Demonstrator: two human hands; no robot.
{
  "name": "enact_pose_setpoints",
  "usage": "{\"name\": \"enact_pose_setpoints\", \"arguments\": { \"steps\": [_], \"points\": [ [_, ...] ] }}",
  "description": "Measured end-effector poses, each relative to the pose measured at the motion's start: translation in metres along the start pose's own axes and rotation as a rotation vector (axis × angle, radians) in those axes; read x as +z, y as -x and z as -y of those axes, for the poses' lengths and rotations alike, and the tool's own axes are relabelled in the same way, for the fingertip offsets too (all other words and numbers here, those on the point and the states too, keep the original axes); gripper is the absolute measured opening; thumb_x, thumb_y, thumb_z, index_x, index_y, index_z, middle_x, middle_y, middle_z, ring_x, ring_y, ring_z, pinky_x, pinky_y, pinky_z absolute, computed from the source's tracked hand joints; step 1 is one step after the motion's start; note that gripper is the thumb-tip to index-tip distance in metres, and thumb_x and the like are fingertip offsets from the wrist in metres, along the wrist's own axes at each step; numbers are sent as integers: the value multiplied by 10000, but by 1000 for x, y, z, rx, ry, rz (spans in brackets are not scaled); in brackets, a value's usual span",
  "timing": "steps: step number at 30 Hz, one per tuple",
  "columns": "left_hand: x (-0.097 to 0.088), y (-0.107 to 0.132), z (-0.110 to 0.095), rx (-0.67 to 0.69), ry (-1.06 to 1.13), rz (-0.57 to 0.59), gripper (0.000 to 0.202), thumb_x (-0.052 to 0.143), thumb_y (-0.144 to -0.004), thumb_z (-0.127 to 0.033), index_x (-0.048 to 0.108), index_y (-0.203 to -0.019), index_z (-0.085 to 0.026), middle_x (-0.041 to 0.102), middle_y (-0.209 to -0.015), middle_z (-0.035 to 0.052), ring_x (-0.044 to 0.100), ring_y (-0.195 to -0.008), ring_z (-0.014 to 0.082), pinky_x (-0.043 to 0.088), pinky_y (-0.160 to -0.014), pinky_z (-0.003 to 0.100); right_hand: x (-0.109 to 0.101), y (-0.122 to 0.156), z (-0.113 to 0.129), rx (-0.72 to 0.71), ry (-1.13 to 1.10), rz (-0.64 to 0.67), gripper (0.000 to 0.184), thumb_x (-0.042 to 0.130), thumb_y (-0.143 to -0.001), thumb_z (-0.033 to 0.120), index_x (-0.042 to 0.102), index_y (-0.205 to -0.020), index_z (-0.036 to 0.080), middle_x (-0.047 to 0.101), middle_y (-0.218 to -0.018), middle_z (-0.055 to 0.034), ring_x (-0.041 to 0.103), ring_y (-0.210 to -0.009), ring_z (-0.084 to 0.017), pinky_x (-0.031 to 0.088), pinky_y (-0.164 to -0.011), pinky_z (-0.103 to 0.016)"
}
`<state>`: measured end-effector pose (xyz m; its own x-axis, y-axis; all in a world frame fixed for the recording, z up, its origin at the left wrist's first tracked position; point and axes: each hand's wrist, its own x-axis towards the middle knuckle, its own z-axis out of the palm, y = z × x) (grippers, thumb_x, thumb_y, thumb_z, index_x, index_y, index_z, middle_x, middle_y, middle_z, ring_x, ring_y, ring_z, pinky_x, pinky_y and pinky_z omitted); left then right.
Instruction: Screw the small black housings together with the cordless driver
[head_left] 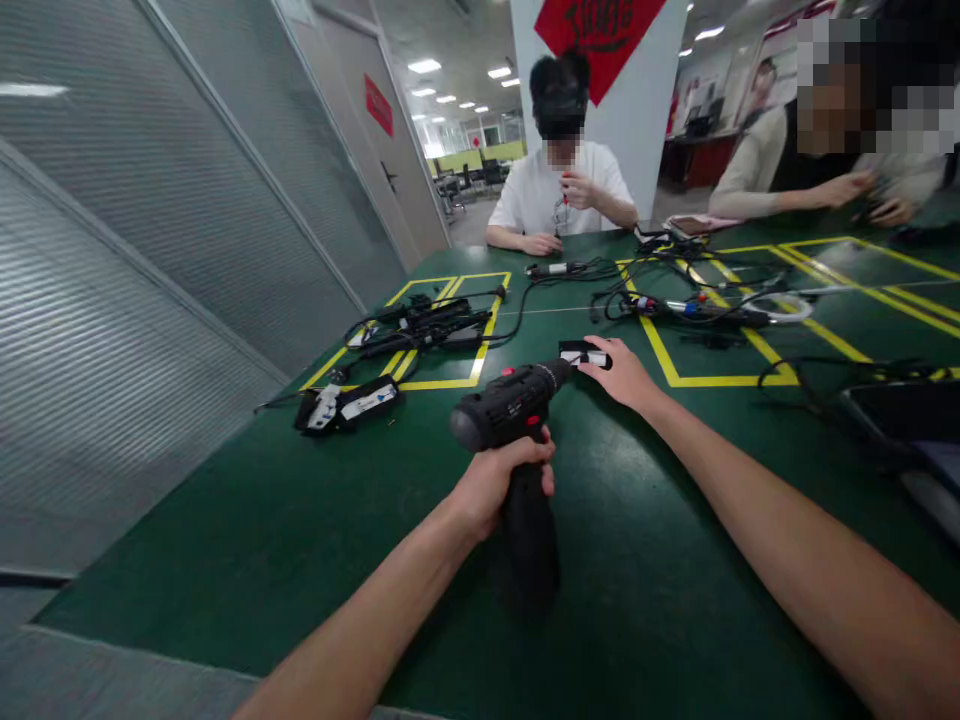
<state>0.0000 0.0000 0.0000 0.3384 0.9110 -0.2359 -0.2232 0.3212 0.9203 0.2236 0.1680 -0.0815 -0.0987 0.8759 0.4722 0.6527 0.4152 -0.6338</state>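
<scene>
My left hand (499, 478) is wrapped round the handle of a black cordless drill (506, 405) with red accents. The drill's chuck points away from me and to the right, its tip at a small black casing with a white inner part (576, 352) lying on the green table. My right hand (621, 372) grips that casing at its right end, thumb and fingers closed on it. The exact contact between the drill bit and the casing is too small to tell.
Bundled black cables and tools (427, 325) lie left in a yellow-taped square, with an opened black and white casing (349, 402) before them. More cables and a white-ringed tool (690, 308) lie right. A dark device (900, 410) is at far right. Two people sit across the table (300, 560).
</scene>
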Motion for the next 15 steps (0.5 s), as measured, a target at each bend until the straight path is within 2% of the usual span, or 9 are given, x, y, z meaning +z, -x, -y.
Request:
{"name": "enact_pose_setpoints", "arguments": {
  "steps": [15],
  "points": [
    [3,2,-3,-7,28,14,208,607,-726,-203,559,-917,-137,547,-752,2,528,-514,88,432,-577,258,-4,2,5,-9,6,-2,518,658,-805,385,575,-1293,230,575,-1142,-94,600,-1018,-247,461,-936,-392]
  ]
}}
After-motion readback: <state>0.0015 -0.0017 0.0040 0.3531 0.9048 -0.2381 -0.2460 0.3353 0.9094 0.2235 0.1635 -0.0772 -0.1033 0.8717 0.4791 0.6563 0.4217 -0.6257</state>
